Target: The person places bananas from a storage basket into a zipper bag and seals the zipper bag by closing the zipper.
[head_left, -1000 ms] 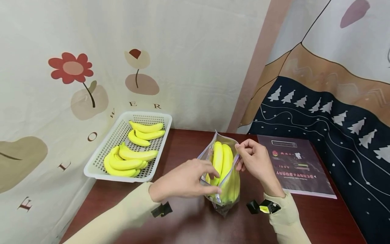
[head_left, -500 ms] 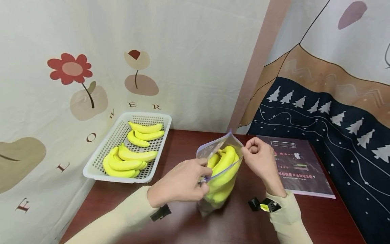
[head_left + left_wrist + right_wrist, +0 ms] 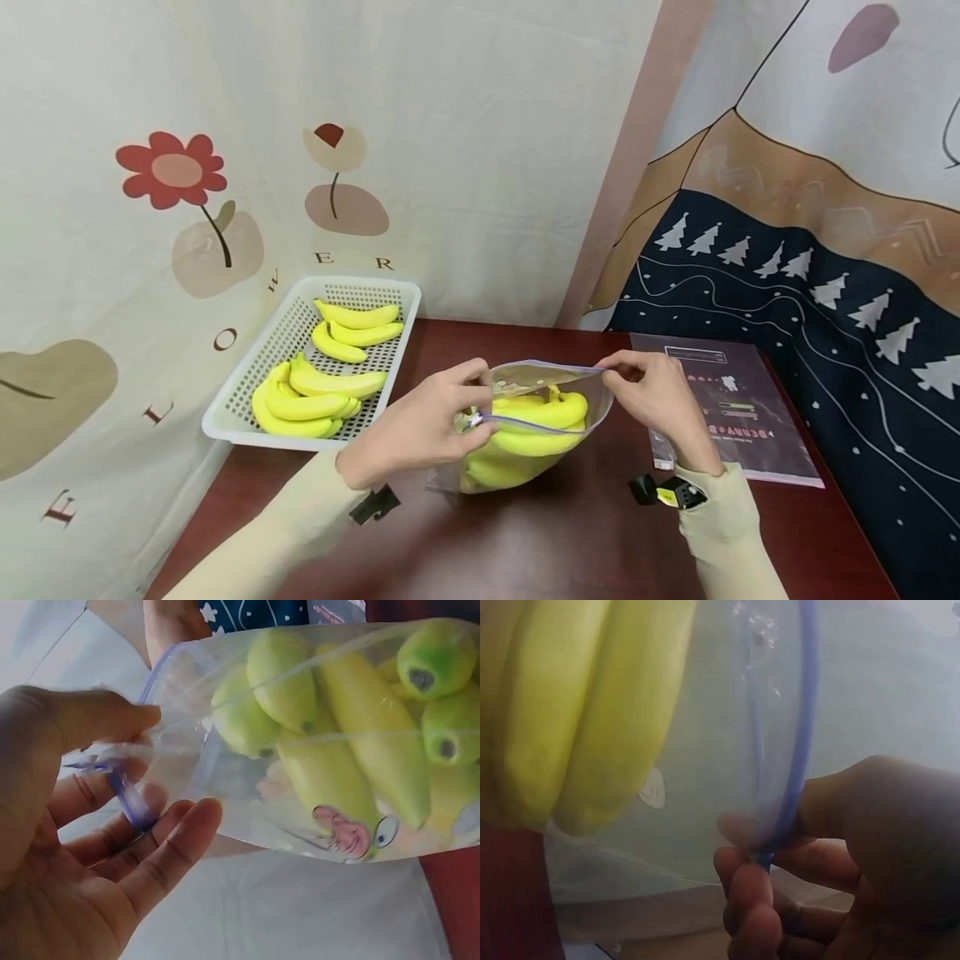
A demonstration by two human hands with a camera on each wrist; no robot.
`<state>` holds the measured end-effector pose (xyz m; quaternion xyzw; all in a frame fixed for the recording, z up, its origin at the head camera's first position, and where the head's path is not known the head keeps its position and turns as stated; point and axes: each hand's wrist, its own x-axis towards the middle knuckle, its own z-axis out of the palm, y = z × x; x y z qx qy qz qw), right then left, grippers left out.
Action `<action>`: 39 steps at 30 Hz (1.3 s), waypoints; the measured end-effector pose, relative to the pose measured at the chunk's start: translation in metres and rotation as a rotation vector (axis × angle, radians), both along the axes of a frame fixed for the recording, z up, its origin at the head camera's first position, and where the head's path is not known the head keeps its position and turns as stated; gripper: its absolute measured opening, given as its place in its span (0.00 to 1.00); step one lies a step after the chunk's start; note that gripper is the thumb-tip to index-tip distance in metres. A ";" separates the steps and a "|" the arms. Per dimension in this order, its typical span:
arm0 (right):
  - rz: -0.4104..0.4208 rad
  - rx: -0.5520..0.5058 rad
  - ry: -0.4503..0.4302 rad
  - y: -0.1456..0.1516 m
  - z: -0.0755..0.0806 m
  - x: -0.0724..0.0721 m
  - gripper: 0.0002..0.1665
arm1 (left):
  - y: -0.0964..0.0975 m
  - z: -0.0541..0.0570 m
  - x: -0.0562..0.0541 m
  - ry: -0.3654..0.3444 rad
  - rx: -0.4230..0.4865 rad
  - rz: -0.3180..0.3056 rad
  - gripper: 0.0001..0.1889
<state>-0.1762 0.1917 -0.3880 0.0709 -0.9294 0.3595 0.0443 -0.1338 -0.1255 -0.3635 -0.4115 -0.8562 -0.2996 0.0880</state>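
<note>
While hands (image 3: 420, 417) (image 3: 660, 396) grip bag (image 3: 536, 375), bananas (image 3: 543, 412) inside, curtain (image 3: 480, 150) lettered FLOWER

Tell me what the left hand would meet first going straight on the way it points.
The zip bag, whose open end the left hand holds; past that edge, probably the bananas inside, though the head view leaves depth unclear.
</note>
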 end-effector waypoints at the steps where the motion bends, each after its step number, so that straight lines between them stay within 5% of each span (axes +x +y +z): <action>1: 0.003 -0.014 -0.008 0.000 0.001 0.000 0.11 | -0.002 -0.001 -0.001 -0.006 0.021 -0.002 0.12; 9: 0.018 -0.133 -0.087 0.001 0.008 0.004 0.12 | -0.017 -0.010 -0.014 0.016 0.176 0.019 0.09; 19: 0.163 -0.060 0.045 0.009 0.002 0.007 0.07 | -0.027 -0.024 -0.016 -0.047 0.251 0.118 0.06; 26: 0.124 -0.004 0.103 0.017 0.000 0.007 0.06 | -0.033 -0.035 -0.020 -0.040 0.301 0.131 0.06; 33: 0.071 -0.063 0.020 0.024 0.000 0.009 0.10 | -0.030 -0.047 -0.024 -0.072 0.376 0.132 0.03; 39: 0.016 -0.102 0.034 0.031 -0.002 0.011 0.13 | -0.024 -0.053 -0.026 -0.046 0.420 0.146 0.02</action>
